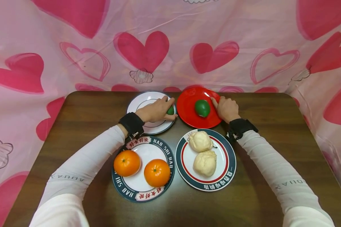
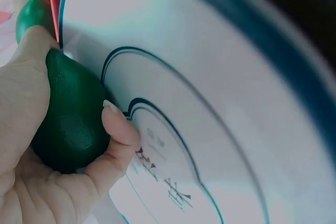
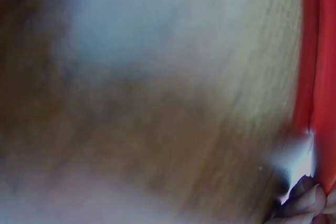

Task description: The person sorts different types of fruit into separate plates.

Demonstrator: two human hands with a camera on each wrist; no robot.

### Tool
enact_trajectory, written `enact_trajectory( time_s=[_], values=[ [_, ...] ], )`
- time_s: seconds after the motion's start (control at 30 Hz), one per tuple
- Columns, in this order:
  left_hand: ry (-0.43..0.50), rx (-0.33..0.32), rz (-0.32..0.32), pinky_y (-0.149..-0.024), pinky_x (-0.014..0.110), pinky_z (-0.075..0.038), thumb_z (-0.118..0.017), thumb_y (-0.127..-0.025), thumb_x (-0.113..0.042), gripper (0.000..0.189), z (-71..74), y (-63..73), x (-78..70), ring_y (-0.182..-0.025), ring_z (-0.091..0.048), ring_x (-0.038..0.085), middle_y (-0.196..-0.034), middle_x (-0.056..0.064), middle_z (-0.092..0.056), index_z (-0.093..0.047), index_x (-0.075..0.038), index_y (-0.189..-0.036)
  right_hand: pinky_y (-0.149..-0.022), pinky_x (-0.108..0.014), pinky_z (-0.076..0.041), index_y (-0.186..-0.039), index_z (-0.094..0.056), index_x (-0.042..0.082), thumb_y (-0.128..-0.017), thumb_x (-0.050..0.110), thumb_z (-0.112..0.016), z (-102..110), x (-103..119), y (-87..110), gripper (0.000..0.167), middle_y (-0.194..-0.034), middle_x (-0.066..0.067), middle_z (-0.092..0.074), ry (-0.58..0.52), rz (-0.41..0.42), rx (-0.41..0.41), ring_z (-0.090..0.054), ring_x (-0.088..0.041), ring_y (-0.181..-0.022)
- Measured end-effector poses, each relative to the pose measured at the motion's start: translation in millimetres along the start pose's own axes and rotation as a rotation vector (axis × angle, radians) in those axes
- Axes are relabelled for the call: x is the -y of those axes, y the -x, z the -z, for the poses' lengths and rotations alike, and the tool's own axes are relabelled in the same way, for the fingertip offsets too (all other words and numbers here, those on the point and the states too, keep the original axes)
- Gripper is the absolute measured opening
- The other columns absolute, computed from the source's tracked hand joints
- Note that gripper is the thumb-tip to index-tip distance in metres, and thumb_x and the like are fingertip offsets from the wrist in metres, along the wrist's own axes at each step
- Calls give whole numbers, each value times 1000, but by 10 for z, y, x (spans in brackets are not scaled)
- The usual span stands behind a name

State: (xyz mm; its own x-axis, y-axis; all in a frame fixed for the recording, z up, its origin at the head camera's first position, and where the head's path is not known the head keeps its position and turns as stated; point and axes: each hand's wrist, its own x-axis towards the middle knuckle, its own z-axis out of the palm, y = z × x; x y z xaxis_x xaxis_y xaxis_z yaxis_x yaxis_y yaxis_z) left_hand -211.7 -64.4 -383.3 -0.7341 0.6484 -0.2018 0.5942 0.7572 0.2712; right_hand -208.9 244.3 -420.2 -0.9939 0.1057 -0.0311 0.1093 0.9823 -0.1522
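Observation:
My left hand (image 1: 155,110) reaches over a white plate (image 1: 136,102) with dark rim lines. Its fingers and thumb curl round a green lemon (image 2: 73,114), low over that plate; the head view shows only part of the fruit. At the right rim of a red plate (image 1: 187,110), my right hand (image 1: 228,108) grips the edge, thumb on the upper side. A second green lemon (image 1: 202,108) lies on the red plate. In the right wrist view, fingertips (image 3: 310,203) show beside the red rim, and most of that hand is out of frame.
Nearer on the brown table (image 1: 272,126), a dark-rimmed plate (image 1: 143,151) bears two oranges (image 1: 157,172). Beside it, another dark-rimmed plate (image 1: 184,170) holds two pale bun-like lumps (image 1: 205,163). A pink heart-patterned cloth (image 1: 182,25) hangs behind the table.

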Motion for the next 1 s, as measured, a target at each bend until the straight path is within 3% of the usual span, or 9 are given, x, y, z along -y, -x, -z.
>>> enact_trajectory(
  time_s=[0.23, 0.47, 0.6, 0.73, 1.0],
  values=[
    [-52, -16, -85, -93, 51, -58, -59, -98, -51, 63, 42, -85, -30, -110, -57, 38, -131, 24, -49, -41, -9, -140, -80, -60, -59, -105, -57, -11, -107, 50, -37, -63, -9, -11, 65, -101, -37, -66, -18, -9, -10, -66, -54, -93],
    [-127, -153, -232, -89, 42, -59, -66, -94, -50, 59, 104, -265, -160, -102, -60, 33, -121, 21, -55, -49, -8, -133, -76, -59, -59, -97, -58, -10, -106, 51, -40, -141, 18, -22, 65, -96, -36, -67, -40, -11, -48, -67, -53, -89],
    [-138, -199, -293, -83, 38, -59, -69, -92, -48, 56, 153, -356, -227, -96, -61, 30, -115, 18, -55, -53, -8, -128, -78, -59, -59, -101, -59, -10, -106, 51, -40, -169, 71, -42, 64, -100, -36, -67, -39, -23, -49, -67, -53, -91],
    [-136, -215, -313, -76, 34, -57, -70, -91, -47, 51, 171, -430, -236, -92, -59, 26, -106, 14, -55, -55, -10, -122, -79, -58, -60, -104, -59, -10, -107, 51, -40, -195, 131, -50, 64, -101, -35, -67, -43, -30, -40, -67, -52, -93],
    [-133, -169, -268, -78, 36, -59, -71, -92, -47, 52, 132, -449, -199, -96, -59, 28, -111, 17, -56, -56, -9, -125, -78, -57, -60, -102, -60, -10, -107, 51, -40, -219, 287, -67, 64, -97, -32, -68, -43, -1, -39, -68, -49, -90]
  ],
)
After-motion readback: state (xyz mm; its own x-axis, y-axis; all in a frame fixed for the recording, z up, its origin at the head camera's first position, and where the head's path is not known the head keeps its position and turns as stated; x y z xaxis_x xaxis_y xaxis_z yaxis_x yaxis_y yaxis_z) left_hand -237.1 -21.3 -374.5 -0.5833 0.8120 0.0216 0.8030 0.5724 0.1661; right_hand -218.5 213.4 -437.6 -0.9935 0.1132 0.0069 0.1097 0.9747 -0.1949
